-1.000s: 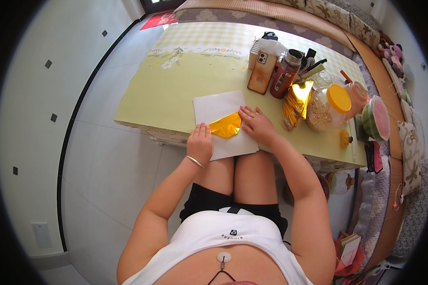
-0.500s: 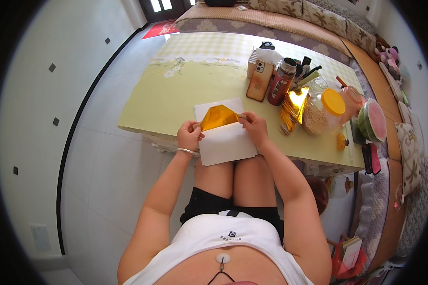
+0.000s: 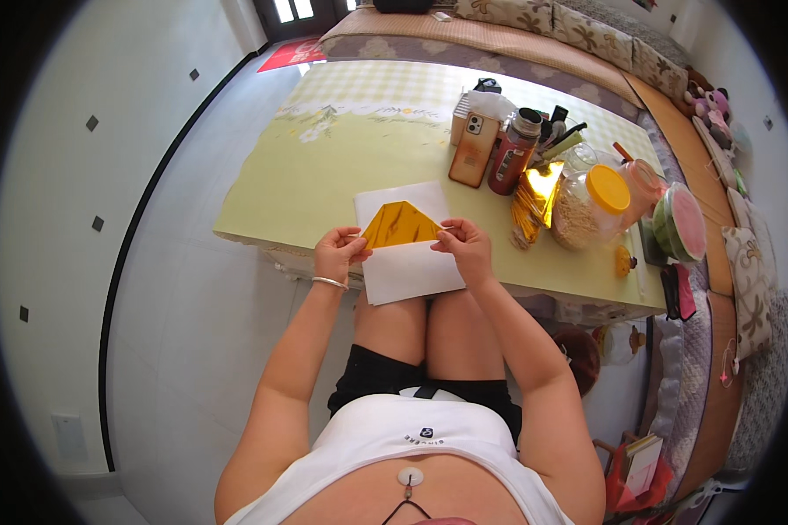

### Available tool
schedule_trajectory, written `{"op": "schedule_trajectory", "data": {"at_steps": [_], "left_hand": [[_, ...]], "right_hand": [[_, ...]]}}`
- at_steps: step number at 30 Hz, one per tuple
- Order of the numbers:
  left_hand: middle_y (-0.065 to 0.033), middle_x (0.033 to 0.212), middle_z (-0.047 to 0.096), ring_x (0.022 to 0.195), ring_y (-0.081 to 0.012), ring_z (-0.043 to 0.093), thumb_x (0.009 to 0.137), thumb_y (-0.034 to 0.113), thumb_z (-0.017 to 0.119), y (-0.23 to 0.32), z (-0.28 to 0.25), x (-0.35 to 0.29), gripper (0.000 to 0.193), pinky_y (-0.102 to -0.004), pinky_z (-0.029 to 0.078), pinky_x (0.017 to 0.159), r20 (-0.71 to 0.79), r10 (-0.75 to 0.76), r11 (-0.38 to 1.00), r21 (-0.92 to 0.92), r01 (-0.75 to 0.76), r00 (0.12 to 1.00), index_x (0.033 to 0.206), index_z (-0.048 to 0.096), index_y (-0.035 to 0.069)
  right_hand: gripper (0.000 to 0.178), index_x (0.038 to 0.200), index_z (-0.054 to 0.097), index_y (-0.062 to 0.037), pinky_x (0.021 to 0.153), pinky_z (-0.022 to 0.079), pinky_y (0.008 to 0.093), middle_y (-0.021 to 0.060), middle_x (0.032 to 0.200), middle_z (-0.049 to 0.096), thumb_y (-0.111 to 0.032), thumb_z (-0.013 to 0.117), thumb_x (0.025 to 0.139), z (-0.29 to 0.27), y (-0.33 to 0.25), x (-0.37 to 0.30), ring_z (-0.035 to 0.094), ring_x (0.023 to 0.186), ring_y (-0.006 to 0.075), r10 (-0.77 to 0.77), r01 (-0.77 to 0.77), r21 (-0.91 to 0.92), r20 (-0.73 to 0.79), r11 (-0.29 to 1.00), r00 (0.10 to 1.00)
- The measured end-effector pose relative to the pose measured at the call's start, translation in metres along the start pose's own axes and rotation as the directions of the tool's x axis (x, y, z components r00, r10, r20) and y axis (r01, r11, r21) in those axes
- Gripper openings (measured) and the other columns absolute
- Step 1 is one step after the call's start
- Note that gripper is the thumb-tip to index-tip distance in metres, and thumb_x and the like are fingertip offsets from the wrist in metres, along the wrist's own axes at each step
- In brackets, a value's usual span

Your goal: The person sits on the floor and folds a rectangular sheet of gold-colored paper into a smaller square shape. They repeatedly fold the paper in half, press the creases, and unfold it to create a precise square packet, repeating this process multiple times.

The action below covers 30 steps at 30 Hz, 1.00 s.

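Observation:
A sheet of gold foil paper (image 3: 400, 225), its top corners slanted into a trapezoid, is stretched between my two hands. My left hand (image 3: 340, 251) pinches its left corner between thumb and fingers, and a bangle circles that wrist. At the opposite corner, my right hand (image 3: 466, 249) has a similar pinch. Beneath the foil lie white sheets (image 3: 413, 276), jutting over the table's near edge above my thighs. To the right, a bundle of folded gold foil (image 3: 535, 201) stands beside a clear jar (image 3: 581, 210) with a yellow lid.
A phone (image 3: 474, 150) leans upright by a red thermos (image 3: 514, 150) on the yellow-green table (image 3: 315, 179). Farther right are a pink-tinted jar (image 3: 646, 182), a cut watermelon (image 3: 679, 223) and a small yellow figure (image 3: 624, 261). A cushioned sofa (image 3: 578, 39) runs behind.
The foil has gone from bowed and creased to flatter and more taut. Both hands are slightly lower, still at its corners, with the left one a little farther left.

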<state>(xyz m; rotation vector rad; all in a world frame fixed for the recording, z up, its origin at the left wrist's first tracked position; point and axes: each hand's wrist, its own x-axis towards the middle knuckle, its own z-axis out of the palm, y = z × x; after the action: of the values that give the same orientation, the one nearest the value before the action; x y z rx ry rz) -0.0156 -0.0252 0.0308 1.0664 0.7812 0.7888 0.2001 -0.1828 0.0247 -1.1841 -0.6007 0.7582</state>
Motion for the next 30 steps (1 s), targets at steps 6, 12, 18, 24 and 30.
{"op": "schedule_trajectory", "data": {"at_steps": [6,12,18,24,30], "left_hand": [[-0.0061,0.084,0.072,0.068,-0.0149,0.068,0.083,0.000,0.076,0.005,0.005,0.000,0.010,-0.0263,0.056,0.063,0.164,-0.129,0.957,0.278,0.079,0.978,0.091,0.072,-0.001],[0.0011,0.072,0.065,0.058,-0.0057,0.052,0.081,0.005,0.078,0.015,0.044,0.002,0.009,-0.0226,0.039,0.055,0.360,-0.177,0.937,0.346,0.045,0.916,0.086,0.070,0.003],[-0.0070,0.086,0.067,0.054,-0.0044,0.047,0.091,0.006,0.069,0.022,0.156,0.005,0.015,-0.0174,0.036,0.047,0.488,-0.366,0.921,0.070,0.382,0.793,0.104,0.064,0.001],[-0.0064,0.087,0.068,0.061,-0.0059,0.057,0.094,0.007,0.067,-0.020,0.273,0.007,0.009,-0.0171,0.047,0.048,0.440,-0.507,0.802,-0.075,0.593,0.741,0.101,0.063,0.003],[-0.0092,0.086,0.071,0.072,-0.0120,0.070,0.094,0.011,0.070,-0.036,0.317,0.037,0.013,-0.0236,0.062,0.061,0.336,-0.525,0.807,-0.097,0.583,0.782,0.097,0.065,0.000]], "right_hand": [[0.014,0.101,0.069,0.0049,0.059,0.060,0.0253,0.0098,0.085,0.072,-0.005,0.069,0.092,-0.022,-0.018,-0.009,0.071,0.065,0.0158,0.199,-0.199,-0.037,-0.005,0.979,0.980],[0.017,0.103,0.069,0.0041,0.057,0.059,0.0267,0.0104,0.082,0.071,-0.011,0.067,0.095,-0.042,-0.047,-0.030,0.070,0.061,0.0166,0.074,-0.075,-0.003,-0.146,0.997,0.987],[0.032,0.113,0.065,0.0025,0.064,0.057,0.0271,0.0102,0.089,0.071,-0.026,0.056,0.104,-0.088,-0.031,-0.048,0.069,0.067,0.0141,-0.057,0.095,0.070,-0.420,0.993,0.906],[0.019,0.112,0.065,0.0026,0.062,0.055,0.0274,0.0084,0.085,0.069,-0.010,0.058,0.099,-0.107,0.007,-0.054,0.068,0.066,0.0129,-0.213,0.086,-0.336,-0.360,0.938,0.908],[0.018,0.111,0.065,0.0030,0.063,0.055,0.0278,0.0079,0.082,0.068,-0.006,0.057,0.097,-0.111,0.009,-0.047,0.069,0.066,0.0134,-0.167,0.049,-0.312,-0.364,0.949,0.916]]}}
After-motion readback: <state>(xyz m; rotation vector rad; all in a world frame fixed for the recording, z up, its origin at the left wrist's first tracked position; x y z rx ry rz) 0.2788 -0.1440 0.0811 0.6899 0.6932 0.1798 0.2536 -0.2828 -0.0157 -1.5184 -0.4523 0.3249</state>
